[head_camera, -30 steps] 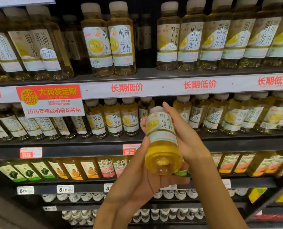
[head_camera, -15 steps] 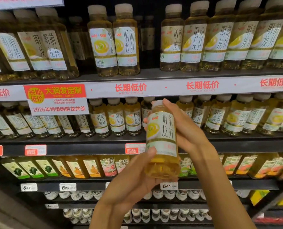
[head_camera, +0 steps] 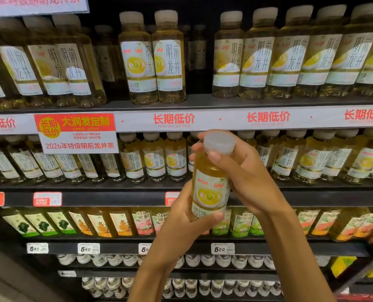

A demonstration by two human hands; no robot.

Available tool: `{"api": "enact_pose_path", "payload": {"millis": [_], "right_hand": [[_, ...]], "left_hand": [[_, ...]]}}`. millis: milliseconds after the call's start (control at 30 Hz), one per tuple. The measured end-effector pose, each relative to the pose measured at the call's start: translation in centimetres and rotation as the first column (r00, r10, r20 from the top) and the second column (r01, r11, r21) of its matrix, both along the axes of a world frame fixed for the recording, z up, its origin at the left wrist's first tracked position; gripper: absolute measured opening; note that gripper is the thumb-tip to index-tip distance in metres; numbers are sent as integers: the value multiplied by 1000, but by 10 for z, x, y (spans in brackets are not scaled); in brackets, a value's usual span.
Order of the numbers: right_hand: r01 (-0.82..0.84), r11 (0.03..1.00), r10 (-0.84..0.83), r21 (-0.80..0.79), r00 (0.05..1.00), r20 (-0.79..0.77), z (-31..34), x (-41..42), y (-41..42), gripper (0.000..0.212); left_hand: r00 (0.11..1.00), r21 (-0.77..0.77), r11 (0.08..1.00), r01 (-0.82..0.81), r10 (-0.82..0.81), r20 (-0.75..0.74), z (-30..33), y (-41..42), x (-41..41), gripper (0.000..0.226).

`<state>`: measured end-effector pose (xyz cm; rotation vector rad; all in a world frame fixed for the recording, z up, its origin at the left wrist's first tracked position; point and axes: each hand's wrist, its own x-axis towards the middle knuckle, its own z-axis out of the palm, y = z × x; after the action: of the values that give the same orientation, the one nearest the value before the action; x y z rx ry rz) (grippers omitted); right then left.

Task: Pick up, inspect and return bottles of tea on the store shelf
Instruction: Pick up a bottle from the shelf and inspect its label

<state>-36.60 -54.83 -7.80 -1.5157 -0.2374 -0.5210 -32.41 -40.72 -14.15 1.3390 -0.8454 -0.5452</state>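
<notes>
Centre frame: tea bottle upright | left hand grips base | right hand grips neck below cap

Shop aisle: stocked shelves, price tags, promo sign.

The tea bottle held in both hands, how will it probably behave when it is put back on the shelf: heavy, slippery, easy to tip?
The tea bottle looks full of yellow liquid, so probably fairly heavy for its size. Its glossy label may be a little slippery; the left hand and right hand both grip it. Tall and narrow, it could tip if set down crooked.
</notes>
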Motion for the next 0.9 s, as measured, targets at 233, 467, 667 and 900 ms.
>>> {"api": "enact_pose_path", "payload": {"millis": [233,467,667,900], "right_hand": [[-130,969,160,-212,979,128,8,-18,-8,44],[-171,940,223,-294,963,151,11,-20,-11,47],[-150,978,126,147,979,161,10,-2,-13,45],[96,969,-108,229,993,41,8,9,-13,36]], "left_hand": [[980,-115,982,-147,160,118,1,-5,8,65],[965,-115,974,-197,213,155,3,-1,15,67],[1000,-97,995,-14,16,17,3,0,10,66],[989,-44,993,-113,108,-99,-3,-19,5,48]]}}
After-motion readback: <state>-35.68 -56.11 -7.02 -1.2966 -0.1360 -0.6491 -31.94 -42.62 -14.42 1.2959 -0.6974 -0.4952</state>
